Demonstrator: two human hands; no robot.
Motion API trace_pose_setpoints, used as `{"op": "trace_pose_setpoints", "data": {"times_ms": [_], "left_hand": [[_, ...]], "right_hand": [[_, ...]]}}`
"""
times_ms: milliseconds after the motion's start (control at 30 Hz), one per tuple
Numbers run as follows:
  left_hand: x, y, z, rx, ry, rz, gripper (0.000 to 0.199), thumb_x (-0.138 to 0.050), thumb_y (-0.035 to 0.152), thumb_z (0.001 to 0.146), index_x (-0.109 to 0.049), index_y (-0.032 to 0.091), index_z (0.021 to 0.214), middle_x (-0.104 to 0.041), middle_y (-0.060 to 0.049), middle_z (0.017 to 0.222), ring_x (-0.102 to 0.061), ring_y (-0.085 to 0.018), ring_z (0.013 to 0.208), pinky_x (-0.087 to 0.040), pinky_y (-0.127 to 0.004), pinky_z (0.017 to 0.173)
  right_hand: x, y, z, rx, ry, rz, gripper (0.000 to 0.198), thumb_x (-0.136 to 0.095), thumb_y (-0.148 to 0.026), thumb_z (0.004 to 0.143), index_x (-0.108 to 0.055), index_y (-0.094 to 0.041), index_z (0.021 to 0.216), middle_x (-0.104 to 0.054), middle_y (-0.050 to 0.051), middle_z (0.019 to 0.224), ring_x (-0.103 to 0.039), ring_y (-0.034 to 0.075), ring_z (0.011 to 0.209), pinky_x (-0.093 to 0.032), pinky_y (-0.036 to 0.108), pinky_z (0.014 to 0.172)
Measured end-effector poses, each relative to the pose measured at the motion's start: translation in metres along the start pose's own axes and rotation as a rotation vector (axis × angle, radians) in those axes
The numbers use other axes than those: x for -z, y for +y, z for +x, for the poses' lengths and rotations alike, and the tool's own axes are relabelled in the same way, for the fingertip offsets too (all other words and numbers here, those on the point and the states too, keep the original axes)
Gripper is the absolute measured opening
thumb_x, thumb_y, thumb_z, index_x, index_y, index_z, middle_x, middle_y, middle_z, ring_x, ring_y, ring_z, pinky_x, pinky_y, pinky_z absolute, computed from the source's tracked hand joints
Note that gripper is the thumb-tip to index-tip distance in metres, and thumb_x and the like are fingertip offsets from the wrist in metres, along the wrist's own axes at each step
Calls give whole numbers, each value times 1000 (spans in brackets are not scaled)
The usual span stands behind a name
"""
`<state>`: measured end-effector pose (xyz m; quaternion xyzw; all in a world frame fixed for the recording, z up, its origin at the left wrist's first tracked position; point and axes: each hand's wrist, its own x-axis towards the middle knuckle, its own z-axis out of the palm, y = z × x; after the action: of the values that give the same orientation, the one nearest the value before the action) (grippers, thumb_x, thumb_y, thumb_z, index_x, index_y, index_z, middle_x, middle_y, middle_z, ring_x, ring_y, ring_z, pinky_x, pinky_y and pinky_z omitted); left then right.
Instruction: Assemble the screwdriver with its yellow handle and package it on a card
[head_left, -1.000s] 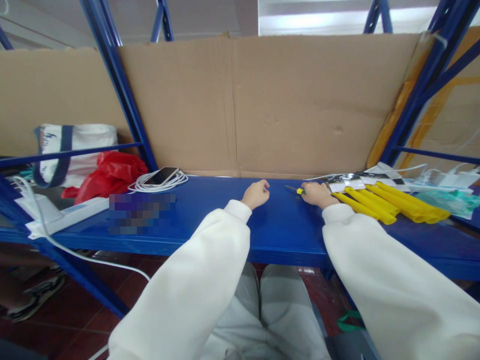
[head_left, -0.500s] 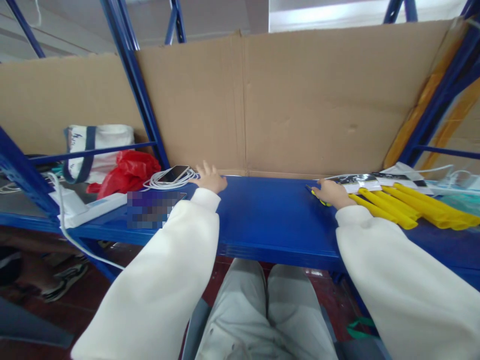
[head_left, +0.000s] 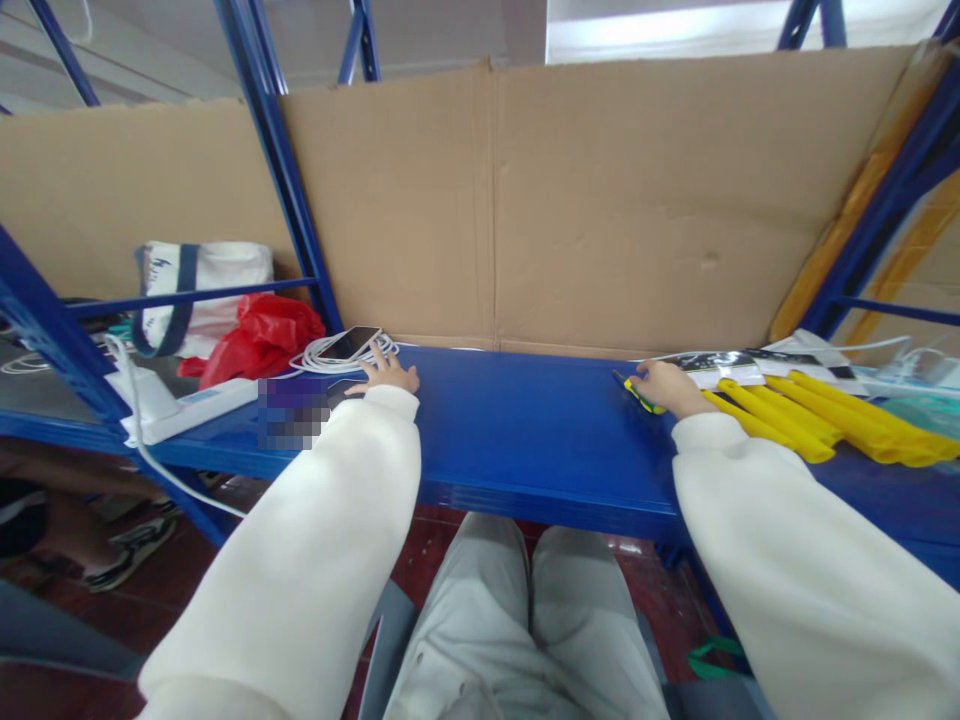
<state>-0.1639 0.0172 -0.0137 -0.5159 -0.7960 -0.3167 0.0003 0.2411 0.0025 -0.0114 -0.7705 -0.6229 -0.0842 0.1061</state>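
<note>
My left hand (head_left: 388, 374) is open with its fingers spread, palm down over the blue shelf top (head_left: 517, 420). Its fingertips are beside a coil of white cable (head_left: 309, 360) and a dark-screened phone (head_left: 352, 343) resting on the coil. At the right, my right hand (head_left: 669, 386) is closed around a slim yellow-and-black tool (head_left: 641, 393). The tool's dark, narrow end points left, and its exact kind is unclear. Just right of this hand lie several yellow rolled or folded pieces (head_left: 787, 410) and black-and-white packets (head_left: 724, 366).
A cardboard panel (head_left: 637, 200) stands along the back between blue posts (head_left: 289, 170). On the left are a white power strip (head_left: 195, 410), a red plastic bag (head_left: 262, 335), a white-and-navy bag (head_left: 217, 280) and a pixelated patch. Another person's leg and shoe (head_left: 131, 555) show below.
My left hand has moved left and slightly nearer, toward the phone and cable coil. My right hand has barely shifted, and more of the yellow-and-black tool shows. The view has shifted slightly.
</note>
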Motion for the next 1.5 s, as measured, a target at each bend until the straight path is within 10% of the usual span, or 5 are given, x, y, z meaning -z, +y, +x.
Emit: {"op": "trace_pose_setpoints", "data": {"times_ms": [200, 433, 733, 1167, 1500], "left_hand": [[4, 49, -2, -205, 41, -260, 67, -61, 23, 86, -42, 18, 150, -15, -17, 169, -20, -41, 153, -24, -68, 117], [-14, 118, -33, -21, -137, -999, 40, -48, 15, 88, -59, 17, 127, -67, -13, 128, -64, -21, 118, -54, -34, 94], [-57, 110, -53, -409, -192, -596, 26, -52, 5, 85, -70, 16, 101, -77, -9, 99, -73, -18, 97, -54, -28, 90], [-60, 109, -48, -437, -190, -599, 27, -50, 10, 88, -74, 16, 100, -77, -8, 98, -74, -16, 81, -57, -26, 77], [-59, 110, -51, -448, -192, -611, 27, -51, 9, 87, -75, 17, 98, -77, -8, 94, -74, -17, 78, -58, -27, 77]], "right_hand": [[3, 0, -2, -12, 2, 47, 45, -49, -31, 93, -67, -14, 131, -72, 17, 122, -67, 29, 116, -51, 34, 94], [-2, 6, 1, 49, -7, 65, 39, -51, -29, 92, -69, -17, 125, -74, 12, 120, -69, 26, 113, -51, 32, 95], [-7, 14, 4, 37, -6, 77, 36, -53, -31, 91, -73, -19, 119, -76, 10, 115, -71, 25, 105, -52, 30, 89], [0, 8, -1, -5, -45, 121, 40, -53, -27, 91, -71, -15, 124, -74, 14, 119, -69, 27, 112, -51, 32, 94], [11, 55, -10, -458, 242, 89, 53, -54, -24, 84, -60, -4, 133, -57, 32, 136, -52, 45, 129, -45, 58, 96]]}}
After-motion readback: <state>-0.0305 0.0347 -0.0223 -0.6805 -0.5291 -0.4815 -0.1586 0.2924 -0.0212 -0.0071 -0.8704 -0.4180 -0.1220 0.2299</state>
